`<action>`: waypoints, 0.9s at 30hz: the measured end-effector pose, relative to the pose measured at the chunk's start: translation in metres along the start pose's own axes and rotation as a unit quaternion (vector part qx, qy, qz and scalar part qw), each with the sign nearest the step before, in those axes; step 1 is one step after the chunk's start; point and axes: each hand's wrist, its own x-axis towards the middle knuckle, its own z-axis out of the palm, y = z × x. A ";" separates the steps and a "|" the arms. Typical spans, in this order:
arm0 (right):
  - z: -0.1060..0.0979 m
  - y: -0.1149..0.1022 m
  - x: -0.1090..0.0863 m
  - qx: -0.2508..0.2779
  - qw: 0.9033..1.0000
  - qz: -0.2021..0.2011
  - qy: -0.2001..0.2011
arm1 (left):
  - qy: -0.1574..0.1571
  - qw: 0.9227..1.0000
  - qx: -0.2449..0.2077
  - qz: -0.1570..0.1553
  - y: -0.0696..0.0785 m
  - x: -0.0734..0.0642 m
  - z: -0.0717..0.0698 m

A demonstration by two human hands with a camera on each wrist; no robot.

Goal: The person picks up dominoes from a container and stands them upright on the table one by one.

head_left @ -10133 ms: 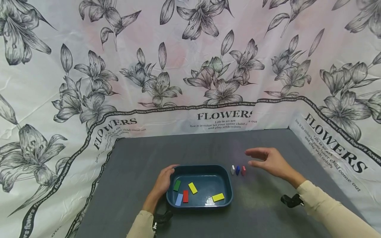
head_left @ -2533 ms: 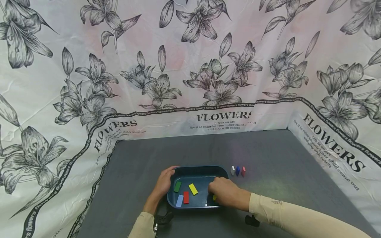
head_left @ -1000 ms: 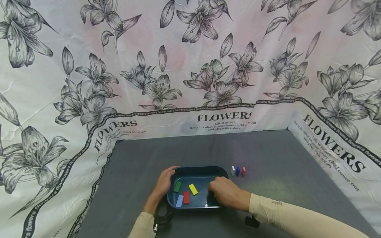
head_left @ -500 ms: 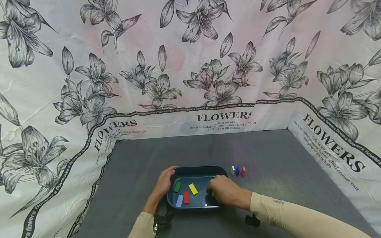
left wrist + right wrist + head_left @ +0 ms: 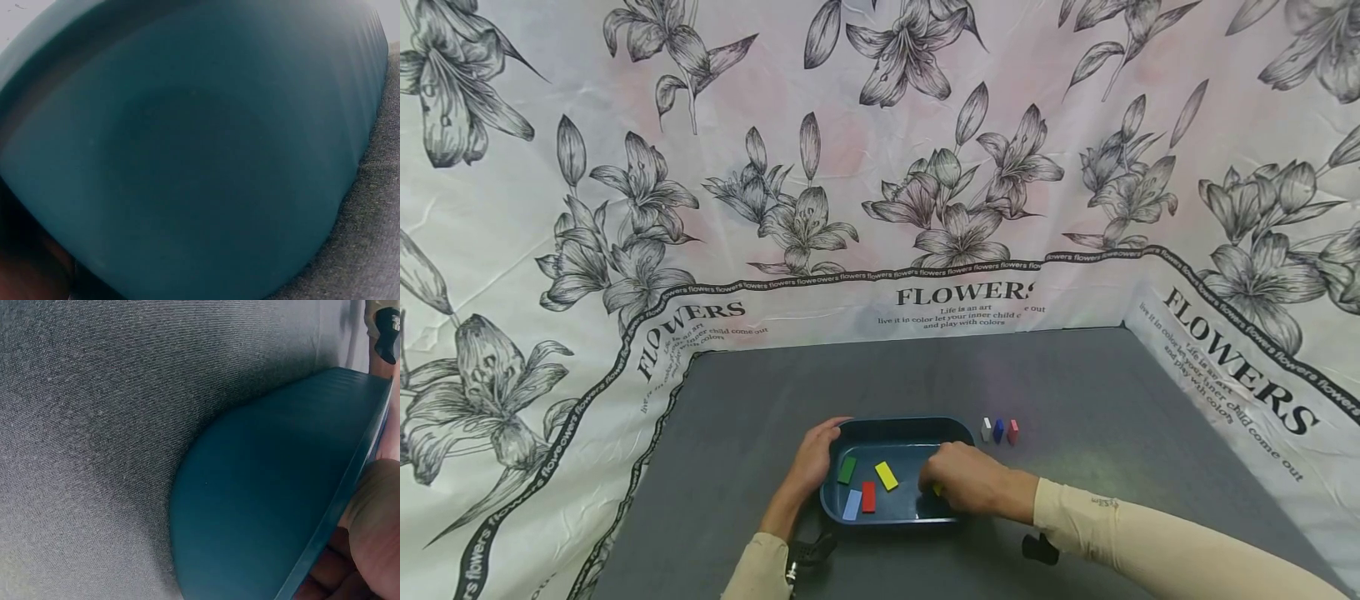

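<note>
My left hand (image 5: 812,460) grips the left rim of a dark blue-green tray (image 5: 898,523). The tray's outer wall (image 5: 200,162) fills most of the left wrist view. Inside the tray's right part, my right hand (image 5: 966,479) has its fingers curled down onto a yellow block (image 5: 937,490), and only a sliver of that block shows. Its fingers (image 5: 331,569) reach over the rim in the right wrist view, their tips hidden. Lying flat in the left half are a green block (image 5: 847,470), another yellow block (image 5: 886,476), a red block (image 5: 868,497) and a light blue block (image 5: 852,505).
Just right of the tray, a white block (image 5: 987,429), a dark blue block (image 5: 998,430) and a pinkish-red block (image 5: 1013,431) stand upright in a row on the grey tabletop (image 5: 850,379). Flower-printed sheeting (image 5: 820,312) encloses the back and sides.
Since the oldest frame my right hand has come from beyond the small standing blocks into the tray, over the yellow block. Lately it shifted very slightly left. The left hand has stayed put.
</note>
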 end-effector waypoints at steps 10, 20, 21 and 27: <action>-0.001 0.002 0.002 -0.021 0.999 -0.041 -0.029 | 0.003 1.000 -0.020 0.004 0.002 -0.001 0.000; 0.000 0.003 0.002 -0.019 0.998 -0.048 -0.046 | 0.006 1.000 -0.015 0.000 0.001 0.001 0.001; 0.000 0.003 0.002 -0.018 0.998 -0.047 -0.047 | 0.005 1.000 -0.017 0.002 0.001 0.001 0.001; -0.001 0.003 0.001 -0.007 0.998 -0.039 -0.051 | 0.007 1.000 -0.018 -0.001 0.001 0.001 0.001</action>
